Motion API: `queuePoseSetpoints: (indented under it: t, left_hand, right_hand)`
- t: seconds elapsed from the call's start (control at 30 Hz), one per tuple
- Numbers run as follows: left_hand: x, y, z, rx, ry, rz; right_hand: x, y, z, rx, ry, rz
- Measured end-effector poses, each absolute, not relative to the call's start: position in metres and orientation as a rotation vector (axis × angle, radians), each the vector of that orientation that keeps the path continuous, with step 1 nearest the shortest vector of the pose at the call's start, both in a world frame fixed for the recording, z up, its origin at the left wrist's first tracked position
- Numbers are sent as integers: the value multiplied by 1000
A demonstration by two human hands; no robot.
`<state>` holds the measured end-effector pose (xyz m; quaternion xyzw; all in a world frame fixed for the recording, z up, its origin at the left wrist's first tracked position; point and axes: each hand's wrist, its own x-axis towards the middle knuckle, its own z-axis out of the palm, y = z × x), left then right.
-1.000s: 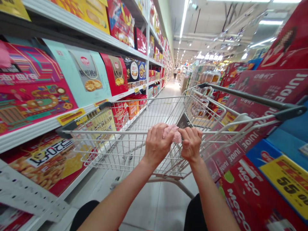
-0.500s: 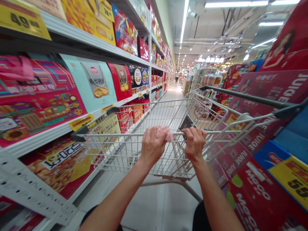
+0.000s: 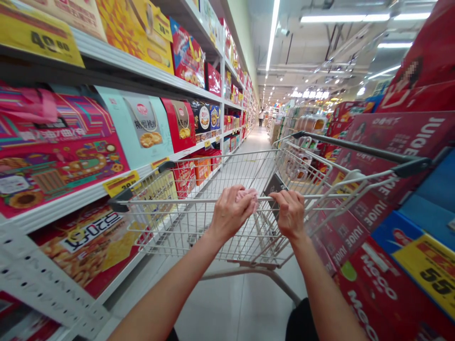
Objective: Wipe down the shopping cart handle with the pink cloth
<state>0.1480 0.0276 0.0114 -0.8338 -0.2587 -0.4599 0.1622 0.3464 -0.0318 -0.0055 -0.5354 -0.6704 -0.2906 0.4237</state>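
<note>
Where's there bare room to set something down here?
Inside the cart's wire rim, and on the floor between the forearms. Crowded: the packed left shelves, the stacked red boxes on the right, and the near rim, where the left hand, pink cloth and right hand sit.

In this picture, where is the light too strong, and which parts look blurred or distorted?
Head view: the ceiling lights are blown white; head view: the distant person is too soft for detail; head view, lower right: the red cartons look stretched, as through a wide lens; head view, centre: left hand, right hand and pink cloth look clearer.
</note>
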Motion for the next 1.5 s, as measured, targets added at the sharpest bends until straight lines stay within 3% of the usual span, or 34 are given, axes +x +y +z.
queuePoseSetpoints:
  t: [0.37,0.87,1.5]
  left_hand:
    - [77,52,31,-2653,-901,-1057]
    - [188,17,34,-2629,-886,-885]
    - [82,44,13,-2433,-1030,-926]
  right_hand:
    - [343,-23,-9,-1320,-1593,-796]
    - [351,-22,-10,-1338,-1611,-889]
    - [367,-33,0,-1484,-1667,-902]
